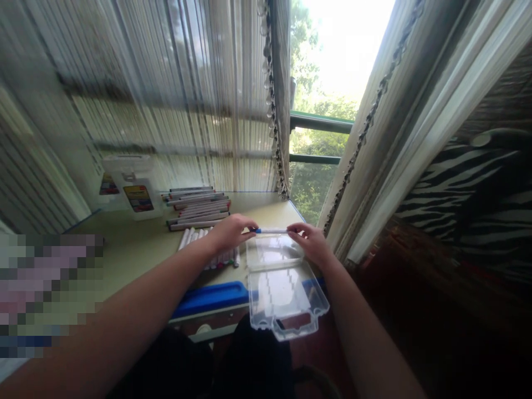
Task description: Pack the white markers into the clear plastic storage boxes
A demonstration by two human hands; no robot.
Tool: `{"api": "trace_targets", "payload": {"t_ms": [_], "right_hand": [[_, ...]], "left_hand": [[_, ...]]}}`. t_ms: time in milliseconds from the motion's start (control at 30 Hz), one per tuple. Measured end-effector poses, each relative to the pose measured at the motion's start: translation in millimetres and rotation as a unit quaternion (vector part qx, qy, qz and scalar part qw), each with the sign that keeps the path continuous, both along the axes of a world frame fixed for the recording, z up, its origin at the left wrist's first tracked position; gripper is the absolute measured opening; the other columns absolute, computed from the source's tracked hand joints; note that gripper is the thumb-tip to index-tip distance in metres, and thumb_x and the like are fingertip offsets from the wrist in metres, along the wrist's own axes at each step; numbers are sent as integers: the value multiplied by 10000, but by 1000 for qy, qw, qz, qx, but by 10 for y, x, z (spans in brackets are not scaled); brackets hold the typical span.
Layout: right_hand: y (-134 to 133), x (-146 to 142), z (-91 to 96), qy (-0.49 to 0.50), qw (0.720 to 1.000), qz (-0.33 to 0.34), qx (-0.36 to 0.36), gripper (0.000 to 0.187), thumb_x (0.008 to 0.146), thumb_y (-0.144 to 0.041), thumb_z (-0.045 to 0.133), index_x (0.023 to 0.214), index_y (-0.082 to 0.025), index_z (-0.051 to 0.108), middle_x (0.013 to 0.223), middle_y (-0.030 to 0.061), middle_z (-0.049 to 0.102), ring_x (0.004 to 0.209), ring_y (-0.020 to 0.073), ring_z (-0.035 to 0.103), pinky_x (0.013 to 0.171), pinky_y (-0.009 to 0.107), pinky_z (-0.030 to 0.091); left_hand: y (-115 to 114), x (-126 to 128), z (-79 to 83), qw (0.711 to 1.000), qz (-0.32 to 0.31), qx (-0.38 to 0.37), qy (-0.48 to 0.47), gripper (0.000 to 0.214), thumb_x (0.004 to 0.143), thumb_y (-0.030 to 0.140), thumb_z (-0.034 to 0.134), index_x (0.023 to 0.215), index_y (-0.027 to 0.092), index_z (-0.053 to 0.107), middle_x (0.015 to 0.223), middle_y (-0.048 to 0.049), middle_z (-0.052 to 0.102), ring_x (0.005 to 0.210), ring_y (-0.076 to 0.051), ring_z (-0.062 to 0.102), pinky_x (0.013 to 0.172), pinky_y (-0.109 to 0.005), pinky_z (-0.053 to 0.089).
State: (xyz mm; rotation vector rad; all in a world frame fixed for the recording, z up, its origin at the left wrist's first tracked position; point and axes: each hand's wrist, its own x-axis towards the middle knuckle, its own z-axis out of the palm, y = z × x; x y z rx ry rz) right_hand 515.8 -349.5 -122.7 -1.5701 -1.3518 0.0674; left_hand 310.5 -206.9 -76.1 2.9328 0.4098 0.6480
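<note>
A white marker (274, 230) with a blue end lies level between my two hands. My left hand (235, 230) pinches its blue end, and my right hand (310, 241) grips the other end. Just below the marker is an open, clear plastic case (280, 288), its near half with the handle reaching over the table's front edge. Left of it, partly hidden by my left forearm, lies a row of white markers (193, 237). Behind that row is a loose pile of markers (201, 208) with coloured ends.
A second clear case (139, 191) with a colourful label stands upright at the table's back left. A blue tray-like piece (214, 298) lies along the front edge of the table (141, 241). Sheer curtains (199, 111) hang behind, around an open window.
</note>
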Motion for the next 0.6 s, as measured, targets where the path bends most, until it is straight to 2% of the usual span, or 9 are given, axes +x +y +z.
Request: {"api": "trace_targets", "payload": {"t_ms": [67,167,333,500,600], "right_hand": [[20,-6,-3,-50,999,-12,-7,139,770,-279,602,844,-221,705,819,26,701,768,164,587,748,293,453],[43,-6,-15,-81,996,-10,-37,156,799,-237,564,859,-238,708,838,19,712,764,165,599,769,300,457],[36,5,-18,-62,995,-14,-77,262,783,-116,499,896,-221,711,924,22,716,761,141,617,771,268,467],[32,4,4,-70,995,-20,-63,247,769,-128,506,861,-206,722,922,35,700,774,138,613,794,267,471],[34,-1,0,-69,996,-13,-59,247,768,-125,502,839,-192,729,943,48,680,780,135,609,806,270,471]], "left_hand": [[13,-4,7,1000,11,-2,13,181,798,259,598,912,176,711,863,-42,720,713,-141,609,683,-233,428],[-2,-9,27,999,26,11,35,177,799,267,598,896,183,719,839,-43,723,747,-155,625,696,-240,423],[-48,11,35,997,53,3,48,219,775,311,635,936,181,708,777,-35,723,705,-155,631,685,-247,423],[-49,37,-28,997,52,36,36,181,796,314,606,873,195,718,783,-32,714,696,-146,608,666,-248,417],[-41,46,-65,998,33,51,23,195,817,313,577,872,194,721,809,-42,710,743,-153,599,712,-261,430]]}}
